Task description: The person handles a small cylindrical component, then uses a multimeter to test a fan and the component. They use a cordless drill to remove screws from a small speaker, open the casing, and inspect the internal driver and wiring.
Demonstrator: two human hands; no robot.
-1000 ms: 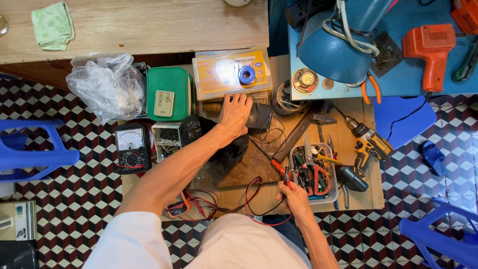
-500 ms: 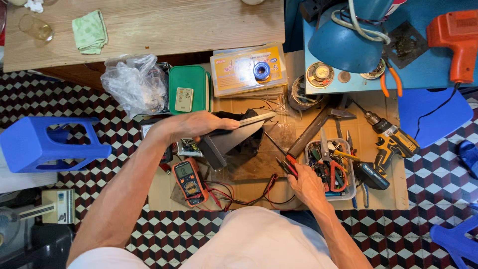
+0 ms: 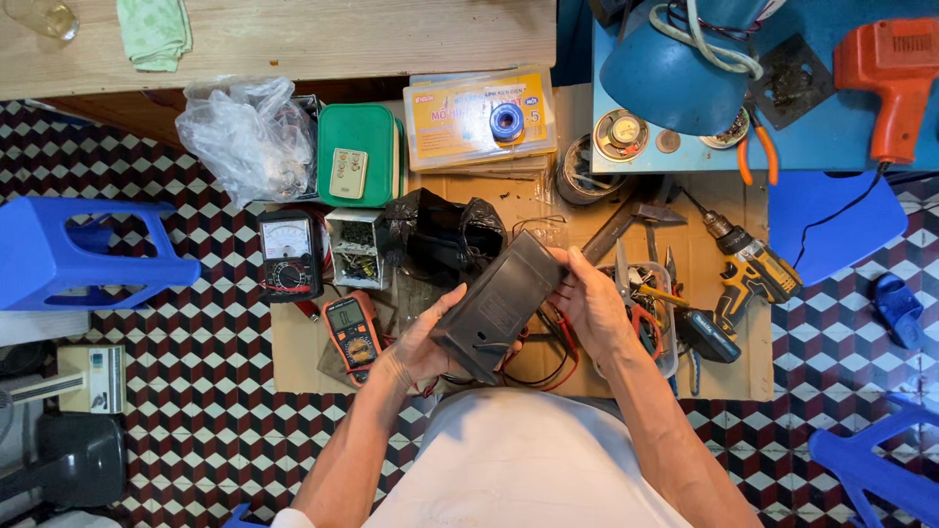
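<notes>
A dark grey box-shaped casing (image 3: 501,303) is held tilted above the cardboard work mat (image 3: 729,367), just over the lap, cupped from below by the left hand (image 3: 423,342) and clasped at its upper side by the right hand (image 3: 592,303). It is judged rigid, smooth-sided and moderately heavy, best gripped across its long edges with both hands. Beyond it lie a black plastic bag (image 3: 445,235) and a green case (image 3: 358,156).

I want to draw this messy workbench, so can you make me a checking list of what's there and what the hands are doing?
Surface: brown cardboard sheet on the checkered floor.
Job's things: dark rectangular box, held tilted above the cardboard.
Clutter: analog meter, orange multimeter, green case, cordless drill, tool tray.
Hands: left hand under the box's lower end; right hand on its upper side.
Cables: red and black leads below the box.
Surroundings: blue plastic stool, wooden bench.
</notes>
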